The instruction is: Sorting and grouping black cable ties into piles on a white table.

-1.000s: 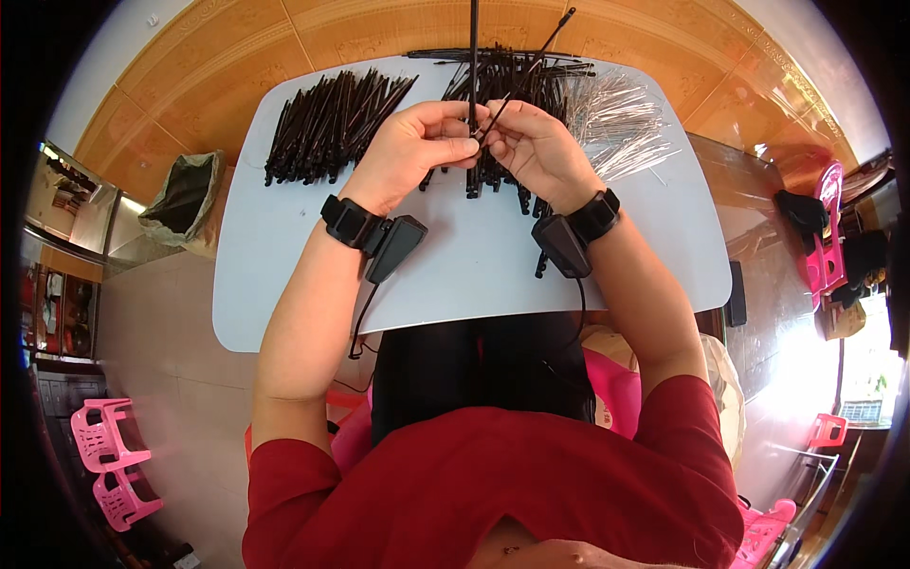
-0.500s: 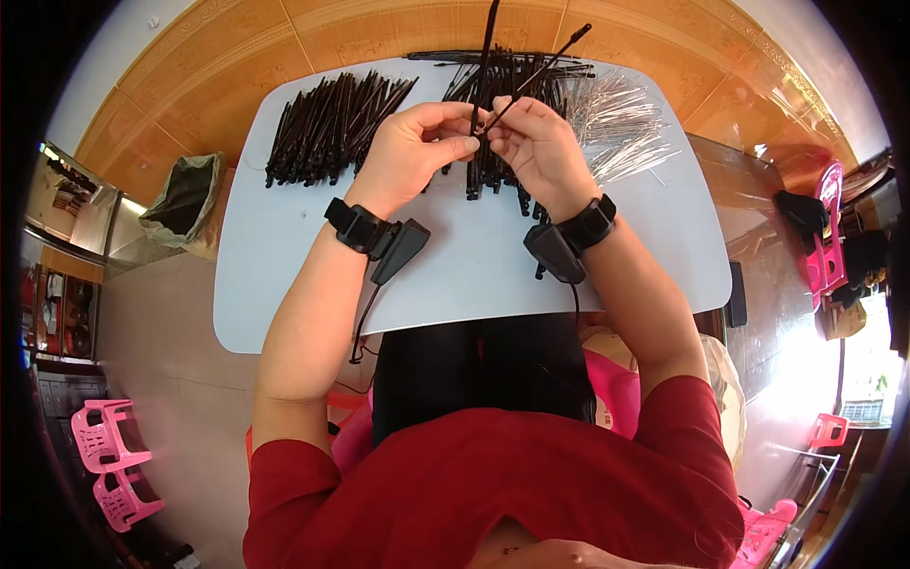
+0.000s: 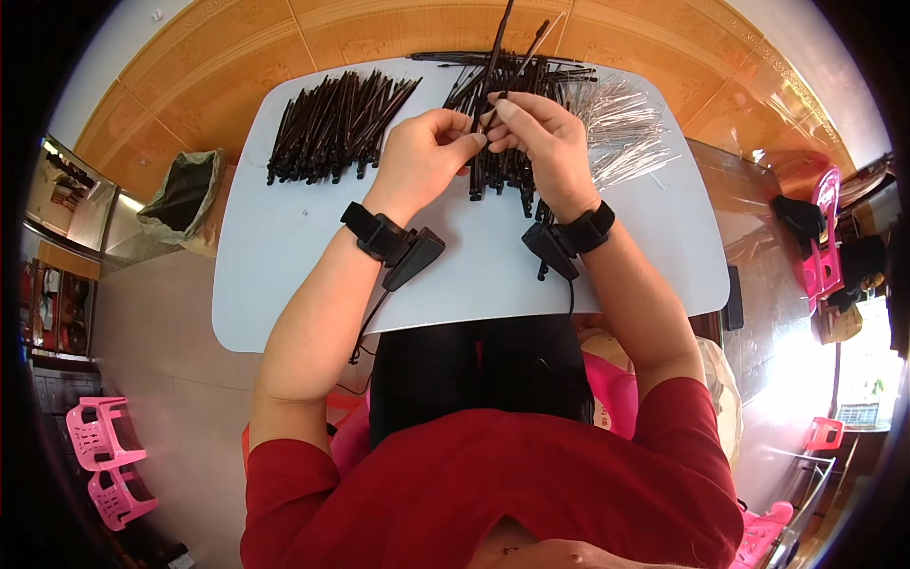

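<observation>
Over the far half of the white table (image 3: 455, 270) my two hands meet almost fingertip to fingertip. My left hand (image 3: 422, 156) pinches a long black rod (image 3: 498, 43) that stands nearly upright. Between the thumb and fingers of my right hand (image 3: 553, 142) is a thinner black stick (image 3: 531, 49), slanting up to the right, with a pale sliver by its upper end. The two pieces come together at my fingertips, where fingers hide the joint. Below and behind them lies a pile of black sticks (image 3: 512, 175).
Another heap of black sticks (image 3: 332, 128) lies on the table's left, and thin silver wires (image 3: 621, 128) are spread at its right. A lined bin (image 3: 185, 194) stands left of the table. Cabled black devices (image 3: 414, 258) are strapped to both wrists. Pink chairs (image 3: 100, 436) stand farther off.
My left hand has turned slightly and moved a little right. The right-hand stick now slants more steeply, its upper end shifted left, and the long rod leans more to the right.
</observation>
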Available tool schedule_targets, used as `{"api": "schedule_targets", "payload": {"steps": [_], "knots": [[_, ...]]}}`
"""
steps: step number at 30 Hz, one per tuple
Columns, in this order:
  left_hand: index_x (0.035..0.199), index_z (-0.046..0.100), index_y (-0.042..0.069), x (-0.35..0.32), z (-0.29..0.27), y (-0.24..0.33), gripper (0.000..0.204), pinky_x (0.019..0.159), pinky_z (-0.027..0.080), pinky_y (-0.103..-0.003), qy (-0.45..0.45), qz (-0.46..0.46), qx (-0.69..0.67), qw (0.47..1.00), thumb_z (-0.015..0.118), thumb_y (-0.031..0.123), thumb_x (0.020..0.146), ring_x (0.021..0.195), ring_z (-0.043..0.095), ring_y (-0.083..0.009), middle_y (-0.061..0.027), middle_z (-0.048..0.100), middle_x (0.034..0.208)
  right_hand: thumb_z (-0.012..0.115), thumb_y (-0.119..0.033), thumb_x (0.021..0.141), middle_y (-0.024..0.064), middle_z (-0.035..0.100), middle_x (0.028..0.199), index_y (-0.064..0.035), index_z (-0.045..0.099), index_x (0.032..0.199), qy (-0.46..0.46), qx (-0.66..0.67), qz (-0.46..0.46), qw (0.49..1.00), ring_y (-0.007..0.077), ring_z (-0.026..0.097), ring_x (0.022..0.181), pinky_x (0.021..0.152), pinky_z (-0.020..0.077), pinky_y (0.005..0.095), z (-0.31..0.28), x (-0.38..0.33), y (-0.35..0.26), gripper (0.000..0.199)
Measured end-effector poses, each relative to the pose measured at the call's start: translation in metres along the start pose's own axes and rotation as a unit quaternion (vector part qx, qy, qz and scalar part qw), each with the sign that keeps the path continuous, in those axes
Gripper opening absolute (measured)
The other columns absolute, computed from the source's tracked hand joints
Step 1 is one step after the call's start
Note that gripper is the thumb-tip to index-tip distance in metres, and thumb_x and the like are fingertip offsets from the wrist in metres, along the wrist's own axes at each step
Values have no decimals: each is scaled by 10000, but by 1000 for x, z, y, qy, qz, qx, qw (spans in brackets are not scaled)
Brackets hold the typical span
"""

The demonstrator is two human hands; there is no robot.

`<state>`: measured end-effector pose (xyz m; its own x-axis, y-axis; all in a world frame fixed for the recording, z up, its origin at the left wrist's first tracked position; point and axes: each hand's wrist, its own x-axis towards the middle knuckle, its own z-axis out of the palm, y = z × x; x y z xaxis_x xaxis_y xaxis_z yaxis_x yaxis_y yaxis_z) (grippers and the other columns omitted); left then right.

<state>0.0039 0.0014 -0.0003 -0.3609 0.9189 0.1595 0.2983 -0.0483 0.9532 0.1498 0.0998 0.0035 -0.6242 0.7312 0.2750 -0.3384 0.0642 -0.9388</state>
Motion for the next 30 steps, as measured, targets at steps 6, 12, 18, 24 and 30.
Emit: {"api": "schedule_targets", "payload": {"steps": [6,12,18,24,30], "knots": [[1041,670,-41,0,5,-3,231,605,540,-248,17,24,-66,997,696,125,882,693,629,-106,-53,681,825,576,-129,978,97,680,928,66,618,1143,30,-35,-1,999,120,642,764,685,545,238,1,1,0,259],[1019,681,-44,0,2,-1,214,597,530,-248,24,40,-15,999,696,111,874,654,622,-108,-59,688,786,582,-122,974,114,683,941,82,570,1238,-7,10,-2,1000,136,656,790,724,572,262,0,2,1,334],[991,698,-37,2,-1,-6,216,597,510,-251,31,36,11,999,713,129,853,649,624,-116,-65,695,767,608,-95,956,111,691,938,87,563,1248,-13,16,-4,1000,131,664,781,707,574,252,3,1,-1,346],[967,710,-22,3,1,-7,233,611,499,-261,37,55,95,993,736,160,825,634,623,-124,-69,693,750,619,-57,937,94,695,889,92,598,1168,19,-64,-27,997,109,661,735,657,561,222,2,2,4,276],[952,710,-26,1,4,-5,217,603,500,-260,25,33,59,997,738,143,819,644,621,-119,-61,689,749,641,-52,914,87,690,837,84,605,1128,28,-72,-30,997,95,648,699,620,546,214,4,-2,-1,256]]}}
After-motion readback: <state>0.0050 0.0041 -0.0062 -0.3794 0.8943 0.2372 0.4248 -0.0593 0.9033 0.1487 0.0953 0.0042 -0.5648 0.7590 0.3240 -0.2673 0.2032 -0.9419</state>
